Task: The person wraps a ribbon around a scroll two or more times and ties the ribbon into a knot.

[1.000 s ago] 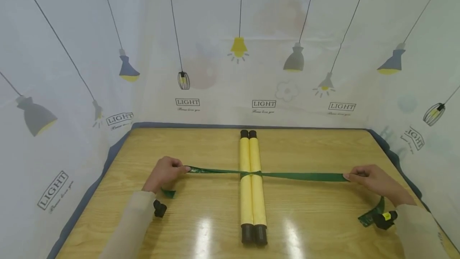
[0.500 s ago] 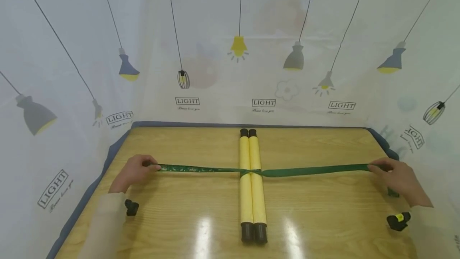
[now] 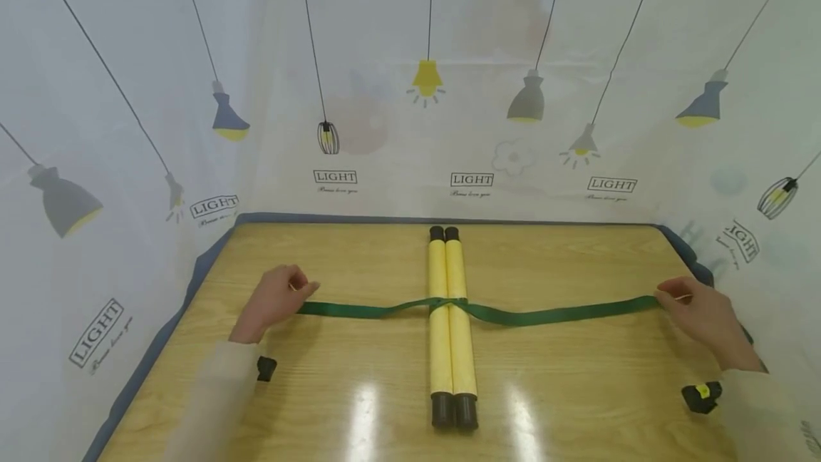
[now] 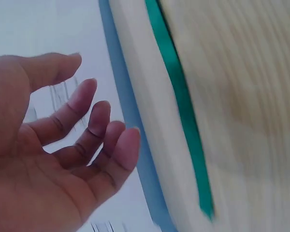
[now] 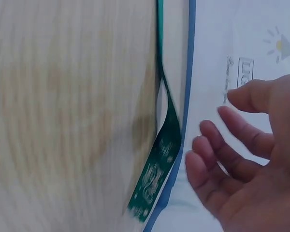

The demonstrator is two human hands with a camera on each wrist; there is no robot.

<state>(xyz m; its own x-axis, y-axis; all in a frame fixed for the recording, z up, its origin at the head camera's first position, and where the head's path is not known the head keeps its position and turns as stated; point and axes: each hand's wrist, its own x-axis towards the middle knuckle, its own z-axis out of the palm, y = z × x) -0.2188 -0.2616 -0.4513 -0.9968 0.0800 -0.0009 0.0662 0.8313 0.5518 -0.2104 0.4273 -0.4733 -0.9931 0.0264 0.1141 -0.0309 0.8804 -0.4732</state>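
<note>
Two yellow rods (image 3: 441,355) with dark end caps lie side by side on the wooden table, pointing away from me. Around their middle a green ribbon (image 3: 545,317) is crossed or tied, its two tails stretching left and right. My left hand (image 3: 272,299) is just past the left tail; in the left wrist view its fingers (image 4: 128,150) are loosely bent, apart from the ribbon (image 4: 183,106). At the other tail my right hand (image 3: 705,319) hovers. The right wrist view has that tail, gold-patterned near its end (image 5: 152,179), hanging free beside the relaxed fingers (image 5: 198,169).
The wooden table (image 3: 321,391) has a blue-grey edging (image 3: 333,217). White sheets (image 3: 385,13) printed with lamps enclose it at the back and both sides. Black wrist-worn devices (image 3: 702,396) hang under the sleeves.
Both hands pulled the ribbon outward, then let go of its ends. The left hand has since come back toward the rods, and the tails have slackened. The rods stay in place.
</note>
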